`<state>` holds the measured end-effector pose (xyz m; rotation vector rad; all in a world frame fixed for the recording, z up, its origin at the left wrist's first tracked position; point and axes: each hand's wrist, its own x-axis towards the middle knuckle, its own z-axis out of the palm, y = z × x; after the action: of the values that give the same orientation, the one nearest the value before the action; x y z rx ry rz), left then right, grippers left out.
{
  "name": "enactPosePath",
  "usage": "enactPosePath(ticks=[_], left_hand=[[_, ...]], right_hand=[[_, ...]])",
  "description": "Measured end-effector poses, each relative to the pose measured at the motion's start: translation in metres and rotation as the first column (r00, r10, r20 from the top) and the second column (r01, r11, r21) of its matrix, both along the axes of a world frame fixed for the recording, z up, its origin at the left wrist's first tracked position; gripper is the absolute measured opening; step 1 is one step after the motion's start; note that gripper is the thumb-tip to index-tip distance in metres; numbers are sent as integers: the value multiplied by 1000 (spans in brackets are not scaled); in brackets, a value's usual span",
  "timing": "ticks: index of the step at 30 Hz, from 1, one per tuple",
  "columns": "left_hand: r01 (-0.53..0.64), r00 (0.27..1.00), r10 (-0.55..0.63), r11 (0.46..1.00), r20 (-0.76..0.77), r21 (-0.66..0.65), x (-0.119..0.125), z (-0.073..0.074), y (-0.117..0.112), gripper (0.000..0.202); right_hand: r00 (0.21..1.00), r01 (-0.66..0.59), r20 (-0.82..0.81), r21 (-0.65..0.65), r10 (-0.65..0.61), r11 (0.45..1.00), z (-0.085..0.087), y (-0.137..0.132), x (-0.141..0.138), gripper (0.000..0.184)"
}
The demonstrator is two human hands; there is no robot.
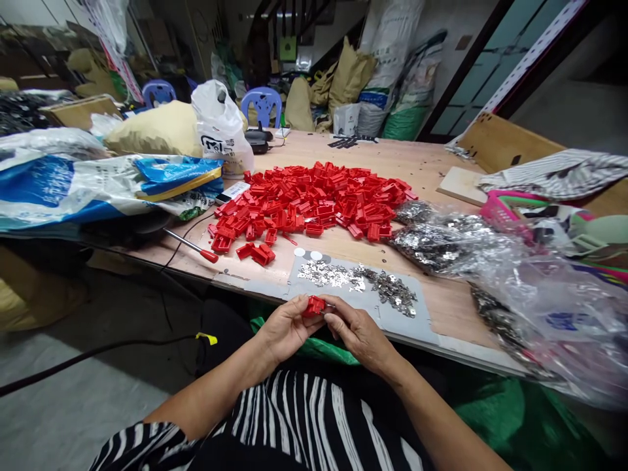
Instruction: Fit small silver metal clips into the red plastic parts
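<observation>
Just over the table's front edge, my left hand (288, 329) is closed on a small red plastic housing (314, 305). My right hand (357, 330) meets it from the other side, thumb and forefinger pinched together at the housing's right end. Whatever sits between those right fingertips is too small to make out. Behind my hands, a grey mat (400, 322) carries a pile of shiny metal pieces (326, 275) and a darker pile of metal pieces (395, 292). Farther back lies a large heap of similar red plastic housings (318, 196).
A red-handled screwdriver (209, 255) lies at the heap's left. Clear plastic bags of metal parts (441, 239) crowd the right side. A blue and white sack (73, 186) and a white carrier bag (223, 131) stand at left. A black cable (98, 353) crosses the left.
</observation>
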<state>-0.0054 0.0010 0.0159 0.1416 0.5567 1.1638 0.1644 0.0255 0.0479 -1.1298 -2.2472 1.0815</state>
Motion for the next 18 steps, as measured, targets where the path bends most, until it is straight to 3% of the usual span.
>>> enactPosePath(ticks=[6, 12, 16, 18], left_hand=[[-21, 999, 22, 1000, 30, -15, 7, 1, -2, 9], [57, 998, -57, 998, 11, 13, 7, -2, -6, 15], [152, 979, -163, 984, -121, -97, 0, -13, -11, 18], [181, 964, -212, 966, -162, -186, -4, -22, -13, 17]], right_hand=[[999, 50, -8, 117, -50, 992, -2, -1, -1, 33], [992, 88, -91, 52, -83, 995, -9, 0, -1, 39], [988, 152, 24, 11, -153, 988, -14, 6, 12, 39], [957, 248, 132, 101, -260, 964, -16, 13, 23, 34]])
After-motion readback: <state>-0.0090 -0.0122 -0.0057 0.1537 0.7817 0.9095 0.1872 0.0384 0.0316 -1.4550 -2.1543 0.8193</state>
